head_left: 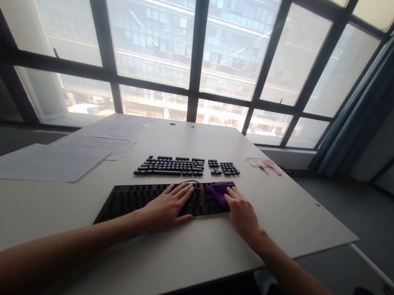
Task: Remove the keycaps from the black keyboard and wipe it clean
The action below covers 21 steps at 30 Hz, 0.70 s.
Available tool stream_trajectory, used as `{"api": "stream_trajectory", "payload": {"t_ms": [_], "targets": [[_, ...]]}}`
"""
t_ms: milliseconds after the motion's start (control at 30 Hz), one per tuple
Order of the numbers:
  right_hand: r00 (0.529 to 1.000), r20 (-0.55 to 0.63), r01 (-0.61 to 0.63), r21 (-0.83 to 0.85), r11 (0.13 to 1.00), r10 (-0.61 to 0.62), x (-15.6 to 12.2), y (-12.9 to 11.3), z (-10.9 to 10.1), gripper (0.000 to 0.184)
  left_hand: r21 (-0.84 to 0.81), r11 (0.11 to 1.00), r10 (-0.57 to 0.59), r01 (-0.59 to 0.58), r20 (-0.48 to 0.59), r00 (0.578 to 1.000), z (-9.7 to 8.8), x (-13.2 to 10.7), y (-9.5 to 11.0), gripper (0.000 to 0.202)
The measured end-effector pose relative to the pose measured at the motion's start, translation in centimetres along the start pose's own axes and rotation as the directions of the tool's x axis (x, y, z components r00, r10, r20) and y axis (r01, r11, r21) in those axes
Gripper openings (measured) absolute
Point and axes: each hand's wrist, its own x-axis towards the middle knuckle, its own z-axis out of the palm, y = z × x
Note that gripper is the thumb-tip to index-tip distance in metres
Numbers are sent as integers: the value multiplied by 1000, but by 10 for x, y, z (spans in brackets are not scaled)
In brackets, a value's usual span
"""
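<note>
A black keyboard base (pixel 124 201), its keycaps off, lies at a slant near the table's front edge. Across its middle rests my left hand (pixel 168 207), flat with the fingers stretched out. At the base's right end, my right hand (pixel 243 213) presses a purple cloth (pixel 217 190) onto the surface, the fingers closed on it. Just beyond the base, the loose black keycaps (pixel 171 166) are laid out in keyboard order. A smaller group of keycaps (pixel 230 168) sits to their right. A thin dark cable (pixel 191 181) curves behind the base, partly hidden by my left hand.
Sheets of paper (pixel 53 163) cover the white table's left side, one hanging past the edge. On the right lie a pink tool (pixel 271 167), a clear bag (pixel 254 161) and small dark pieces (pixel 263 169). Windows stand beyond the table, with a blue curtain (pixel 364 106) at right.
</note>
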Motion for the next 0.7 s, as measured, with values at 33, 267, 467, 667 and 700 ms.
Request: {"api": "stream_trajectory", "payload": {"t_ms": [33,267,467,667,700], "targets": [[999,-4,-38,-16,999,38,-1,9,-2,49,-2,1000,-1,1,6,1000,-1,0,0,86],[979,-77,-181,72,981,187,3,30,-9,42,-17,1000,-6,7,19,1000,-2,-1,-1,86],[985,-175,60,312,948,-5,19,-26,-1,45,-32,999,-24,24,21,999,-2,1,2,88],[976,-60,218,358,908,-211,29,-76,10,46,-37,998,49,-44,160,986,-35,-32,-31,113],[976,-52,217,353,910,-212,30,-78,11,45,-35,999,23,-17,179,984,-43,-44,-41,114]]}}
